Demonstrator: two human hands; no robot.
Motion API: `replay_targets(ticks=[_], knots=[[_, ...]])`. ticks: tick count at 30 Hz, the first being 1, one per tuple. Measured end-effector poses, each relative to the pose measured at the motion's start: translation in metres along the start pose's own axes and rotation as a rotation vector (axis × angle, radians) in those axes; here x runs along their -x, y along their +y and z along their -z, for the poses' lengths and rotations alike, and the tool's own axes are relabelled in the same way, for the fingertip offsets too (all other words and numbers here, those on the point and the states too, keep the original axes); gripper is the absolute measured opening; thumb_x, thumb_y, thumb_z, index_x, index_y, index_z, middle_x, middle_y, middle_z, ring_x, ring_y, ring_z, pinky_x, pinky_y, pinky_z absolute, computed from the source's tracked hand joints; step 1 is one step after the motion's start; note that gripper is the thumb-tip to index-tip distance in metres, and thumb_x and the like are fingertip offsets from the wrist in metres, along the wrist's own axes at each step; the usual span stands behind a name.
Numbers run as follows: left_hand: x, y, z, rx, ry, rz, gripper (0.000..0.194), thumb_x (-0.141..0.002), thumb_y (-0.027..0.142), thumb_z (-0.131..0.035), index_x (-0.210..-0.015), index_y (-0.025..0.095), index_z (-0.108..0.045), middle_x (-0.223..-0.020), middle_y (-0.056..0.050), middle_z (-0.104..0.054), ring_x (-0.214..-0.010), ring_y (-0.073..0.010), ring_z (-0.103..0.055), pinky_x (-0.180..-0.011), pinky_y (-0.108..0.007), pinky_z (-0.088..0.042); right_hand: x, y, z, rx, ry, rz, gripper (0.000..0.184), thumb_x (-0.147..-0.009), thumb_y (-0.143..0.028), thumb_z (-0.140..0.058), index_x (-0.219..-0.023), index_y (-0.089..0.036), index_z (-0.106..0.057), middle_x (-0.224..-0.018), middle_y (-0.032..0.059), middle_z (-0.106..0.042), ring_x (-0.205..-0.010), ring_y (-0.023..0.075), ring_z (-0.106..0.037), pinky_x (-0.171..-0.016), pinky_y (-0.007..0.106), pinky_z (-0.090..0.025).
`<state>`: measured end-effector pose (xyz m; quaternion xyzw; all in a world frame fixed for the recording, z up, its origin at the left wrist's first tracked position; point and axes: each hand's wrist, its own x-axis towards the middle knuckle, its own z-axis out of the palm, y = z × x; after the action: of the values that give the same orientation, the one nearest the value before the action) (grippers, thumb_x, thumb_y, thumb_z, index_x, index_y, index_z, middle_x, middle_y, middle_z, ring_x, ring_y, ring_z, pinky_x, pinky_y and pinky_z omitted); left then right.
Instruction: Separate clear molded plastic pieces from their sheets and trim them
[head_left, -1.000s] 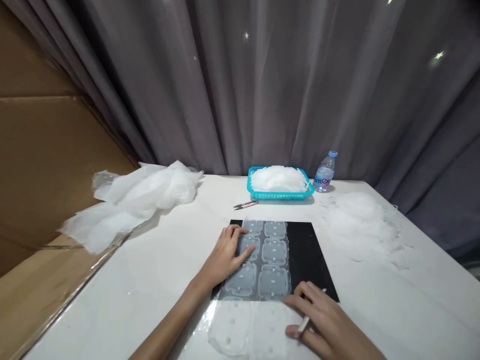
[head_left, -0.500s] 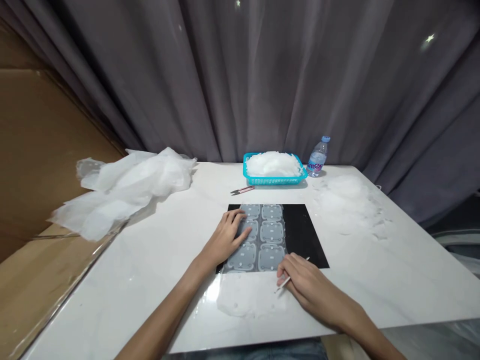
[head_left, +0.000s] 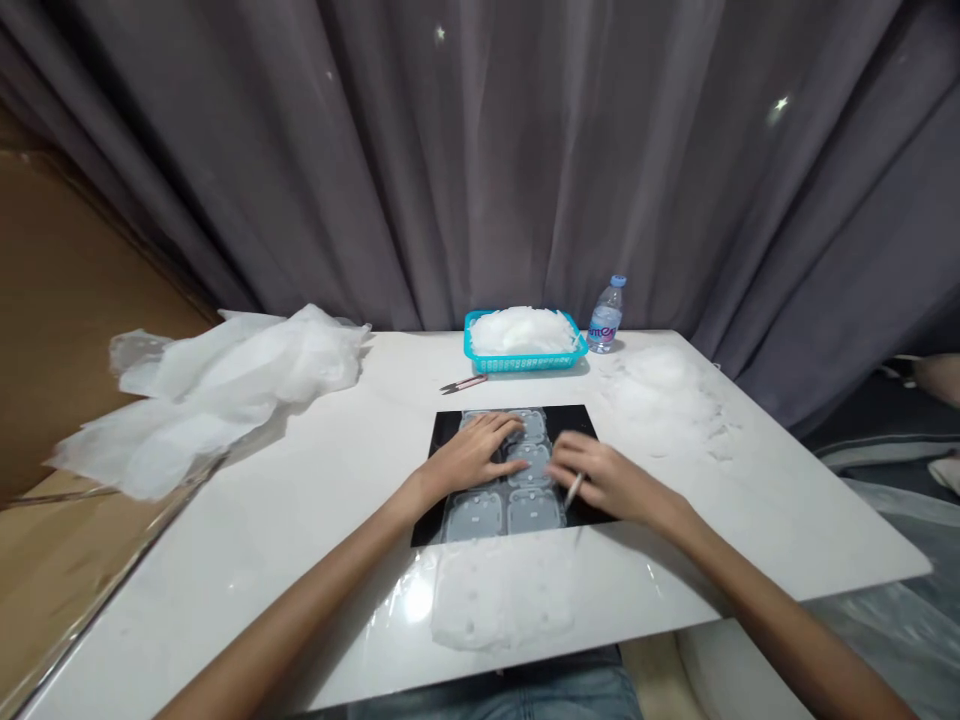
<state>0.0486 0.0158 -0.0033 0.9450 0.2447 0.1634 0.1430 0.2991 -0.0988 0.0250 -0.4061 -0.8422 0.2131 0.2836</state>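
A translucent plastic sheet with rows of moulded rounded squares lies on a black board. Its near end runs off the board onto the white table. My left hand rests flat on the sheet's upper left, fingers spread, covering some squares. At the sheet's right edge is my right hand, blurred by motion, its fingers closed round a thin white pen-like stick. The stick's tip points down beside the sheet; I cannot make out its exact kind.
Beyond the board lie small thread snips and a turquoise basket heaped with white pieces. A water bottle stands to its right. White scraps are piled at the right, crumpled translucent sheets at the left, beside cardboard.
My right hand, still holding the stick, has moved up along the sheet's right edge. My left hand has shifted slightly inward over the squares. The whole view has turned to the right.
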Motion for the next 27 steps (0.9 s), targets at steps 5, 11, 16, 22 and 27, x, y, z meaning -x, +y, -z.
replay_targets(ticks=[5, 11, 16, 22, 27], knots=[[-0.008, -0.010, -0.003, 0.059, -0.020, -0.011, 0.053, -0.097, 0.064, -0.066, -0.133, 0.025, -0.066, -0.145, -0.010, -0.066, -0.138, -0.0329, -0.059, -0.117, -0.048, -0.046, -0.044, 0.047, 0.015, -0.258, 0.290, -0.073, 0.062, -0.109, -0.067, -0.029, -0.101, -0.021, -0.071, -0.109, 0.0112, -0.066, -0.109, 0.0258, -0.064, -0.101, 0.043, -0.053], [-0.002, -0.011, -0.009, 0.072, -0.020, 0.041, 0.060, -0.096, 0.067, -0.066, -0.140, 0.026, -0.065, -0.157, -0.011, -0.057, -0.146, -0.0319, -0.053, -0.122, -0.049, -0.044, -0.040, 0.070, -0.009, -0.597, 0.214, -0.293, 0.087, -0.101, -0.083, -0.017, -0.098, -0.017, -0.074, -0.080, 0.0080, -0.073, -0.061, 0.0187, -0.070, -0.063, 0.034, -0.060], [0.001, -0.013, -0.015, 0.053, -0.001, 0.107, 0.071, -0.093, 0.075, -0.063, -0.144, 0.025, -0.065, -0.166, -0.015, -0.047, -0.154, -0.0349, -0.044, -0.128, -0.054, -0.036, -0.038, 0.073, -0.015, -0.535, 0.182, -0.306, 0.039, -0.088, -0.057, -0.078, -0.094, -0.018, -0.076, -0.084, 0.0057, -0.077, -0.078, 0.0209, -0.075, -0.074, 0.031, -0.058], [0.001, -0.013, -0.017, 0.048, 0.004, 0.128, 0.081, -0.087, 0.080, -0.066, -0.145, 0.023, -0.066, -0.169, -0.016, -0.043, -0.157, -0.0381, -0.040, -0.128, -0.056, -0.035, -0.040, 0.074, -0.010, -0.431, 0.080, -0.266, 0.019, -0.089, -0.036, -0.079, -0.098, -0.019, -0.078, -0.096, 0.0052, -0.078, -0.091, 0.0211, -0.073, -0.077, 0.029, -0.055], [-0.002, -0.011, -0.017, 0.037, -0.003, 0.135, 0.082, -0.085, 0.079, -0.070, -0.145, 0.023, -0.066, -0.172, -0.016, -0.037, -0.159, -0.0391, -0.035, -0.128, -0.058, -0.034, -0.039, 0.075, -0.007, -0.401, 0.043, -0.243, 0.020, -0.091, -0.037, -0.077, -0.099, -0.019, -0.078, -0.101, 0.0066, -0.077, -0.094, 0.0219, -0.073, -0.081, 0.032, -0.057]])
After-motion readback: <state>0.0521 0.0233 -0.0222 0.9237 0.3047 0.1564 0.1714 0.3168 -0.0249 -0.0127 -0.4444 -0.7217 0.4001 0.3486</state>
